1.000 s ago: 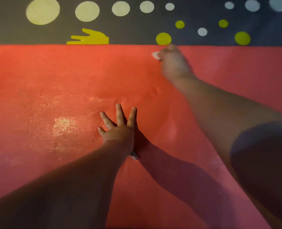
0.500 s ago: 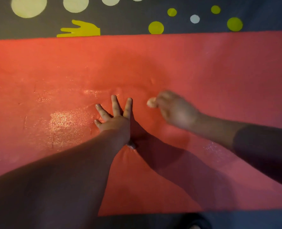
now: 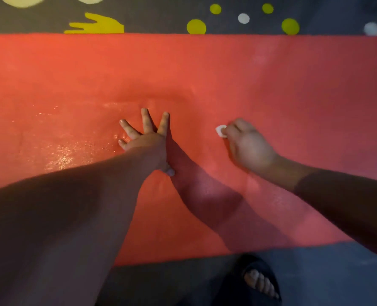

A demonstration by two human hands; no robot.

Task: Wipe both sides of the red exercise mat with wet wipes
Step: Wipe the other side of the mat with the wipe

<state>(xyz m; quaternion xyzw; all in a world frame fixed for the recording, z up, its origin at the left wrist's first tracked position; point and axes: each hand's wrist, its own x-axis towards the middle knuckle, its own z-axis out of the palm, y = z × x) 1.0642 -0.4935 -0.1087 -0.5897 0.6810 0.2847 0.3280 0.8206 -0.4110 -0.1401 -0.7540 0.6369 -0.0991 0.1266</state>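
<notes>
On the red exercise mat point(image 3: 271, 74) our right hand point(image 3: 249, 146), gripping the wet wipe point(image 3: 220, 130), has pulled back beside our flat, spread left hand point(image 3: 146, 138), so one stroke seems finished.

Right hand point(image 3: 250, 146) presses wipe point(image 3: 220, 130) on mat point(image 3: 271, 85) (left hand point(image 3: 146, 138) flat).

Floor point(image 3: 315, 272): dark grey.
Yellow handprint point(image 3: 97, 25): painted on it, top left.
Dots point(image 3: 196, 26): yellow and white, along the top.
Sandal point(image 3: 252, 265): dark, toes showing, at the bottom.

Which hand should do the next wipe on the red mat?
Probably the right hand: it pinches the wipe against the mat. The left hand lies flat with fingers spread, pressing on the mat, and holds no wipe.
</notes>
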